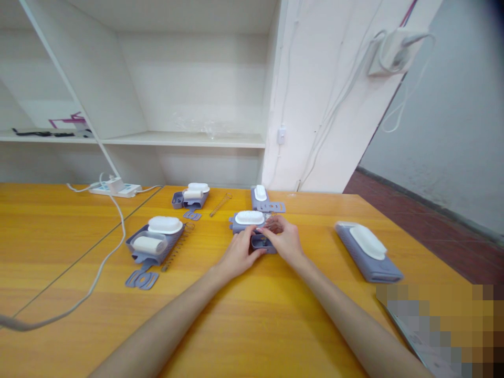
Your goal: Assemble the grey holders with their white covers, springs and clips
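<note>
Here, a wooden table [118, 325] spans the foreground, backed by a white shelving unit [189, 139] and a white wall with hanging cables [334, 105]. A white cord [114, 231] runs across the left of the table from a power strip [115, 188] at its far edge. At right lies a closed grey case with a white lid [368, 251]. At left sits an open grey tray with white parts [154, 240], a flat grey piece [142, 279] just in front of it and a thin spring-like rod [176, 249] beside it. Farther back are a smaller grey-and-white set [191, 196] and another small grey-and-white unit [260, 197]. At centre, the grey tray with a white brush head [249, 220] rests on the table between both hands. The left hand [238, 254] grips its near left edge, fingers curled on it. The right hand [283, 239] grasps its right side, fingertips pinched at the tray's top edge; what they pinch cannot be told.
</note>
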`<state>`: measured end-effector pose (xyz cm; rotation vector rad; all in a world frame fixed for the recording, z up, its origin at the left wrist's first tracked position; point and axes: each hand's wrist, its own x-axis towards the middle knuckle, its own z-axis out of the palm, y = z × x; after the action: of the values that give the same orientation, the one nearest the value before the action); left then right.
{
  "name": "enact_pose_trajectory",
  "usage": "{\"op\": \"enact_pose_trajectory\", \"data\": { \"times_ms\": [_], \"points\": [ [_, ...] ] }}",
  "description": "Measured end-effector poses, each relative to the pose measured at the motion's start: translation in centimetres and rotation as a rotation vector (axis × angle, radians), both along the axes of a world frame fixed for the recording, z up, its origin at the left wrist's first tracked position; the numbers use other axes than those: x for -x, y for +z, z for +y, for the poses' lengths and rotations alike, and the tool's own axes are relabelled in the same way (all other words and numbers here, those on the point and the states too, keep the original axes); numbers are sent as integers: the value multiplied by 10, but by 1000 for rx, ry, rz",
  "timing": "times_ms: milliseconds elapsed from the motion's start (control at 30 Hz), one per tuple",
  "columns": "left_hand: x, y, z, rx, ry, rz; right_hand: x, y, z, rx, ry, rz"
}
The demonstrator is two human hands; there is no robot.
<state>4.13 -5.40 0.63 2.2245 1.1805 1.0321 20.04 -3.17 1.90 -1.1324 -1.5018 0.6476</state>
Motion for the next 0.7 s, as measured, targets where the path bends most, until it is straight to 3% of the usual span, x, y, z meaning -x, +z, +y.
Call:
{"op": "enact_pose_trajectory", "data": {
  "times_ms": [700],
  "points": [
    [1, -3, 2, 0, -9, -8, -1, -1, -6, -67, 51, -211]
  ]
}}
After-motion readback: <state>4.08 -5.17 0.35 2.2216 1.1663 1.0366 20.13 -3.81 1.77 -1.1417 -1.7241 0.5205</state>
